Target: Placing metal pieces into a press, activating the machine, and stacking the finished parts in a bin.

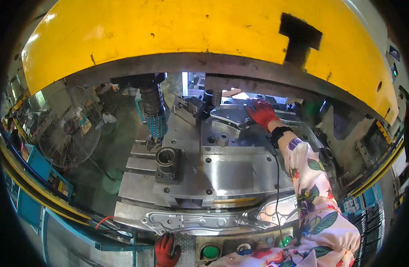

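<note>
My right hand [261, 113], in a red glove with a dark band at the wrist, reaches far under the press. Its fingers are bent over a shiny stamped metal part [231, 115] on the raised die block; the far fingertips are partly hidden. My left hand [166, 251], also in a red glove, rests low at the front edge with its fingers stretched and nothing in it. Just beyond its fingertips, a long stamped metal part [193, 221] with holes lies along the front ledge.
A yellow press ram [169, 31] hangs over the lower die [235, 171]. An upright guide post [156, 120] and a round bushing [167, 158] stand at left. A green button [210, 252] sits on the front panel. A dark cord [277, 191] hangs beside my right arm. A caged fan [70, 127] stands farther left.
</note>
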Available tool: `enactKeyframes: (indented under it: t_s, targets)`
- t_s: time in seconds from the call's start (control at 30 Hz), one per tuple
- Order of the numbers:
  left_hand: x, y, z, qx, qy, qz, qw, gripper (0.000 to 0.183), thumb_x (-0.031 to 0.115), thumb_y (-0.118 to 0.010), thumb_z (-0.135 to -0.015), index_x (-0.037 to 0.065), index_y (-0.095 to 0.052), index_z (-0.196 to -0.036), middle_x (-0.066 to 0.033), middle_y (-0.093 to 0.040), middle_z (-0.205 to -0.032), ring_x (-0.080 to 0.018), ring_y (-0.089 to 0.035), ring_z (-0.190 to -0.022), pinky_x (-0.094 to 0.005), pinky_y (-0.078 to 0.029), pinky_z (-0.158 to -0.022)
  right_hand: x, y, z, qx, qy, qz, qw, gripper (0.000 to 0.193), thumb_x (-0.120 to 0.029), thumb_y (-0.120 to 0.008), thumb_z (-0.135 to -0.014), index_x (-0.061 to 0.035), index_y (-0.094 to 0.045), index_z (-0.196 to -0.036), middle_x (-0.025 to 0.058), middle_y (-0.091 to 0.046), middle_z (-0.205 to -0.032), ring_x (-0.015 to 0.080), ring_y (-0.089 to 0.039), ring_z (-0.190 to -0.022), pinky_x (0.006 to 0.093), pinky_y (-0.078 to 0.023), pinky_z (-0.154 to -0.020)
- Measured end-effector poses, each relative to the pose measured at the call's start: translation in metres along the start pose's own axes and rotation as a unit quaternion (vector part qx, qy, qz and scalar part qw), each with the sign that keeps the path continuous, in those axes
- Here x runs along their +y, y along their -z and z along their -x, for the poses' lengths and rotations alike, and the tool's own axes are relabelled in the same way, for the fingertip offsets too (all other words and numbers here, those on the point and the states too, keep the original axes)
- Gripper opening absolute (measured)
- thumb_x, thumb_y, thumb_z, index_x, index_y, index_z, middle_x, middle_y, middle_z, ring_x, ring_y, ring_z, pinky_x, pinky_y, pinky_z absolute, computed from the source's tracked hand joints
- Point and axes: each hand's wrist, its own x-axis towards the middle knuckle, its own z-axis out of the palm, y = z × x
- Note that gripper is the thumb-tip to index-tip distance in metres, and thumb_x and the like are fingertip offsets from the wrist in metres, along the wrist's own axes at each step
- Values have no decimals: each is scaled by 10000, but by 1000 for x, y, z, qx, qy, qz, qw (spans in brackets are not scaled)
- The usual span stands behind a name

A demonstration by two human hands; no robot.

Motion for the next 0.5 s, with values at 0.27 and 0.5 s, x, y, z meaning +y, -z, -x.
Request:
enactKeyframes:
  t_s: [0.27,0.5]
  targets:
    - [2,6,15,-28,51,48,997,441,120,-598,-773,45,-489,-1193,-179,-498,-1186,-379,-472,-1054,-455,-390,-882,54,-75,-48,-39,33,-131,990,278,-239,-535,-787,-61,-596,-992,173,-602,-971,319,-574,-910,386,-442,-814]
    - [2,-4,11,-16,71,97,993,441,117,-598,-771,43,-489,-1192,-182,-507,-1171,-373,-478,-1045,-456,-386,-875,68,-66,-54,-12,95,-167,981,228,-196,-530,-800,-51,-589,-965,162,-601,-942,316,-575,-857,373,-448,-770]
